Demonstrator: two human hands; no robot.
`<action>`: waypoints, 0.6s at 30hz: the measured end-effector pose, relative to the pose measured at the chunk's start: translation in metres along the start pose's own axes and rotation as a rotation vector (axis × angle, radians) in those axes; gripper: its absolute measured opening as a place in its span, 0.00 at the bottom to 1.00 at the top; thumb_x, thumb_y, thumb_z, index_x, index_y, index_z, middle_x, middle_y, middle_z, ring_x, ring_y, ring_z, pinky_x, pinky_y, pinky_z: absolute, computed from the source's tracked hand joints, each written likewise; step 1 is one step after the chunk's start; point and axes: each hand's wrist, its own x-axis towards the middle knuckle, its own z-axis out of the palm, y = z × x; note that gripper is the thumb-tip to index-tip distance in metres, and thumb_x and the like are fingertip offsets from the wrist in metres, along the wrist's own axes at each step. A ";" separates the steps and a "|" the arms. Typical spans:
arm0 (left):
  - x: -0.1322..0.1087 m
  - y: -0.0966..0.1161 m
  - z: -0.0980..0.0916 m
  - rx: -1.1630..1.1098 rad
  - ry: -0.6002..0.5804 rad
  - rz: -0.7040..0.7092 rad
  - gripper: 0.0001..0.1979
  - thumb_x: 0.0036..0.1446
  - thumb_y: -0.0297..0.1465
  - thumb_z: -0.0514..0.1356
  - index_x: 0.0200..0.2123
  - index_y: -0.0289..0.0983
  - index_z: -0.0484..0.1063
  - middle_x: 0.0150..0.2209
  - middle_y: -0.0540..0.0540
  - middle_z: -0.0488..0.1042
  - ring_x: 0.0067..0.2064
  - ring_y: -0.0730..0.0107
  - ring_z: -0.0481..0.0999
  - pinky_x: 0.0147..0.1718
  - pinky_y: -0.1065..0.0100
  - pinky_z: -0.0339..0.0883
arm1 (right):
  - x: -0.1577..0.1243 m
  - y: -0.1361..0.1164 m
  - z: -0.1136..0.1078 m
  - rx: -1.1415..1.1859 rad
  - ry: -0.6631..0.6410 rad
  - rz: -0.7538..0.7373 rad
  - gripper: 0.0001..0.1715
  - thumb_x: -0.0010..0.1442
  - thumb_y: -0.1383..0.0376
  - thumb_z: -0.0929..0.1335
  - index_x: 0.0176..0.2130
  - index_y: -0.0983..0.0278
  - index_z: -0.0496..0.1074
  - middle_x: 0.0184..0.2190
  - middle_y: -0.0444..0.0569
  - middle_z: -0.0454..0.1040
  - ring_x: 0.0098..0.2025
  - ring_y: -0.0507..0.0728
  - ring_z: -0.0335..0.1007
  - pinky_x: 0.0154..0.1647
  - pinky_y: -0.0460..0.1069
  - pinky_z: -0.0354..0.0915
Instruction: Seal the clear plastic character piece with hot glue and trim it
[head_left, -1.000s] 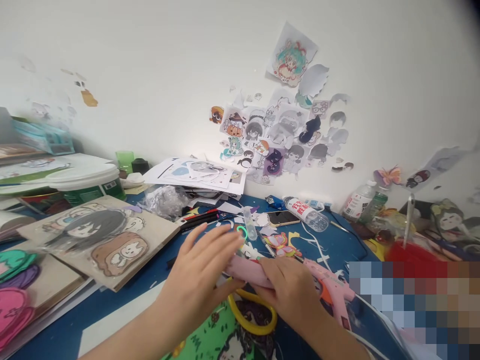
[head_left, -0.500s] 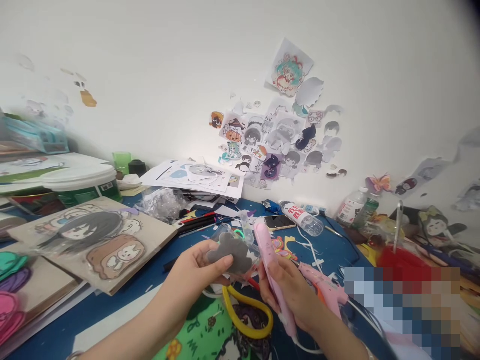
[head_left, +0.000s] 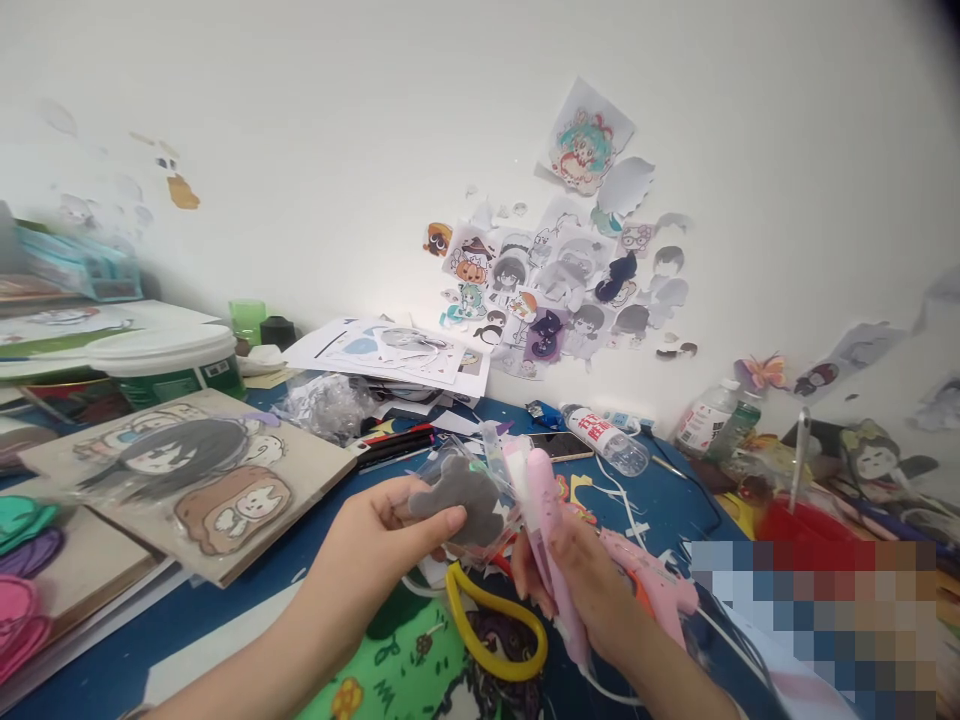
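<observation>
Table [head_left: 247,590] with a blue top, crowded with craft material, set with its far edge against a white wall [head_left: 337,150]. Cartoon cut-outs [head_left: 555,290] are stuck to the wall in a cluster above the far edge. At the left edge lie boards [head_left: 195,470] bearing cartoon figures. Behind them stands a white bucket [head_left: 165,360] with a green label, and a green cup [head_left: 247,318] stands near the wall. A stack of printed sheets [head_left: 390,350] lies along the far edge. A phone [head_left: 559,447] lies flat beyond the hands, and two upright bottles [head_left: 705,415] stand toward the right edge.

Writing: a plastic bottle [head_left: 607,435] lies on its side near the far edge. Its label is red and white, and the characters are too small to read. The bucket label cannot be read either.

Left hand [head_left: 382,530]: the thumb is pressed on top of a grey cut-out [head_left: 457,495] in a clear sleeve, with the fingers closed beneath it. The cut-out is held in the air above the middle of the table, toward the near edge.

Right hand [head_left: 585,580]: the fingers are wrapped tightly around a pink tool [head_left: 544,520] shaped like a pen. Its tip points up, just beside the cut-out, and a white cord leaves its lower end.

Below the hands, yellow-handled scissors [head_left: 495,630] lie at the near edge, and a pink glue gun [head_left: 652,585] lies just right of the right hand.
</observation>
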 end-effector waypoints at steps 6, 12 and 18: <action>0.003 -0.005 -0.002 -0.039 -0.025 0.006 0.11 0.42 0.38 0.67 0.21 0.37 0.72 0.19 0.52 0.75 0.24 0.69 0.72 0.25 0.73 0.64 | -0.003 0.010 0.001 -0.031 0.048 0.054 0.23 0.58 0.46 0.62 0.32 0.63 0.61 0.16 0.38 0.64 0.12 0.45 0.51 0.14 0.41 0.48; 0.003 -0.020 0.004 -0.193 -0.153 -0.076 0.17 0.43 0.43 0.66 0.30 0.36 0.76 0.25 0.47 0.79 0.30 0.65 0.77 0.34 0.68 0.70 | -0.005 0.014 0.010 -0.023 0.014 0.106 0.22 0.60 0.47 0.61 0.33 0.64 0.62 0.15 0.36 0.61 0.12 0.45 0.50 0.13 0.41 0.48; 0.003 -0.011 0.004 -0.105 -0.370 -0.060 0.13 0.45 0.40 0.65 0.26 0.35 0.76 0.15 0.51 0.72 0.17 0.73 0.70 0.15 0.75 0.61 | -0.002 0.005 -0.002 -0.015 0.033 0.016 0.34 0.54 0.38 0.59 0.39 0.65 0.66 0.20 0.42 0.65 0.14 0.46 0.52 0.15 0.43 0.48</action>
